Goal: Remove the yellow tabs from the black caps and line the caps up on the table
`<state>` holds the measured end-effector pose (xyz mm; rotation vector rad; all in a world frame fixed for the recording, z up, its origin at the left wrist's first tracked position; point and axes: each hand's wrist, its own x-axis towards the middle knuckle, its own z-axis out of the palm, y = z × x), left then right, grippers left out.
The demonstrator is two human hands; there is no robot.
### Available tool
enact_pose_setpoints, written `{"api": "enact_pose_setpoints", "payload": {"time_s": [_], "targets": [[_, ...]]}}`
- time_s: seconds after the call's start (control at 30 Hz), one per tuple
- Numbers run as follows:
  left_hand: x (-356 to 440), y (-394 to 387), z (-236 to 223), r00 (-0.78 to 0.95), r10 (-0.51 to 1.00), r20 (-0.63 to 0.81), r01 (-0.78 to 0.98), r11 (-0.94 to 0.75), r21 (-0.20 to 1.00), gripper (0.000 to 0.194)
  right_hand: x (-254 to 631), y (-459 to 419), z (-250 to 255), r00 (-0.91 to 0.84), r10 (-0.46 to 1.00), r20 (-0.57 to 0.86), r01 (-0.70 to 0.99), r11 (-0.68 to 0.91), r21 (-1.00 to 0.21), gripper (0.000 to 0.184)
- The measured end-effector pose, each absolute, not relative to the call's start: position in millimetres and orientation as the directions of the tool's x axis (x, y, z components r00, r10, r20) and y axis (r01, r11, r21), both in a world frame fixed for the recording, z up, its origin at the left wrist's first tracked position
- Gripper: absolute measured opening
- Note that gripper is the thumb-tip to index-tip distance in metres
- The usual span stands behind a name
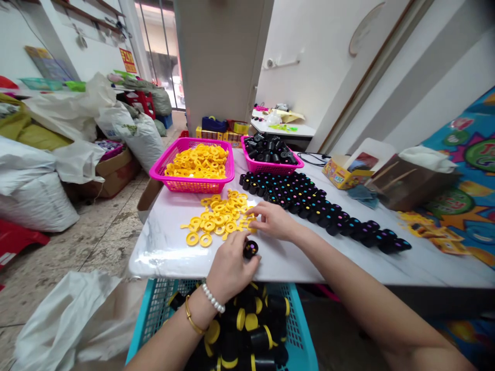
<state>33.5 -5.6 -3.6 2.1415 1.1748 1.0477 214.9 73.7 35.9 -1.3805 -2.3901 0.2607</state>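
My left hand (231, 265) grips a small black cylinder (251, 249) with coloured dots on its top, just above the table's near edge. My right hand (271, 219) reaches into the loose pile of yellow rings (216, 219) on the white table (170, 242), with its fingers pinched on a ring at the pile's right side. Rows of black cylinders (320, 208) with coloured tops stand to the right of the pile.
A pink basket of yellow rings (195, 165) and a pink basket of black parts (270, 152) sit at the far side. Under the near edge stands a teal crate (240, 330) of finished black-and-yellow pieces. Boxes (344, 172) lie right; sacks (34, 196) crowd the floor left.
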Motion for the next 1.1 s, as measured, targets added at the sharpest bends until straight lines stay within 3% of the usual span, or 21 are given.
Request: {"api": "enact_pose_setpoints", "payload": {"time_s": [0.1, 0.17, 0.27, 0.37, 0.47, 0.53, 0.6, 0.73, 0.87, 1.1], "targets": [[34.6, -4.2, -4.5, 0.294, 0.868, 0.401, 0.500, -0.497, 0.709, 0.030, 205.5, 85.0, 35.4, -0.566, 0.811, 0.150, 0.770, 0.585, -0.256, 0.026], [35.7, -2.8, -6.2, 0.262, 0.867, 0.423, 0.511, -0.497, 0.701, 0.023, 200.0, 87.9, 40.1, -0.578, 0.802, 0.152, 0.758, 0.596, -0.264, 0.018], [36.7, -1.6, -8.9, 0.254, 0.859, 0.444, 0.520, -0.508, 0.686, 0.025, 197.4, 81.2, 48.5, -0.473, 0.863, 0.176, 0.757, 0.500, -0.421, 0.016], [36.5, -2.2, -9.8, 0.283, 0.858, 0.428, 0.540, -0.511, 0.668, 0.027, 205.4, 63.1, 49.1, -0.357, 0.926, 0.127, 0.732, 0.361, -0.578, 0.026], [36.1, -3.3, -8.7, 0.312, 0.859, 0.407, 0.554, -0.512, 0.656, 0.027, 223.0, 41.0, 43.7, -0.337, 0.938, 0.081, 0.763, 0.322, -0.560, 0.034], [35.9, -3.7, -7.3, 0.334, 0.857, 0.392, 0.558, -0.515, 0.651, 0.027, 235.0, 27.5, 43.1, -0.313, 0.946, 0.087, 0.771, 0.306, -0.558, 0.024], [35.7, -3.8, -6.0, 0.352, 0.857, 0.377, 0.562, -0.516, 0.646, 0.027, 242.2, 16.7, 46.9, -0.247, 0.964, 0.102, 0.692, 0.249, -0.677, 0.016], [34.7, -3.5, -4.5, 0.367, 0.853, 0.371, 0.566, -0.521, 0.639, 0.026, 232.7, 5.9, 54.9, -0.190, 0.982, -0.024, 0.337, 0.042, -0.941, 0.025], [34.1, -2.8, -4.7, 0.382, 0.847, 0.369, 0.576, -0.531, 0.622, 0.028, 209.7, 8.2, 42.8, -0.230, 0.969, -0.093, 0.231, -0.039, -0.972, 0.021], [35.3, -2.0, -5.6, 0.389, 0.843, 0.371, 0.600, -0.537, 0.593, 0.020, 199.5, 10.3, 22.6, -0.082, 0.994, -0.073, 0.238, -0.052, -0.970, 0.025]]}}
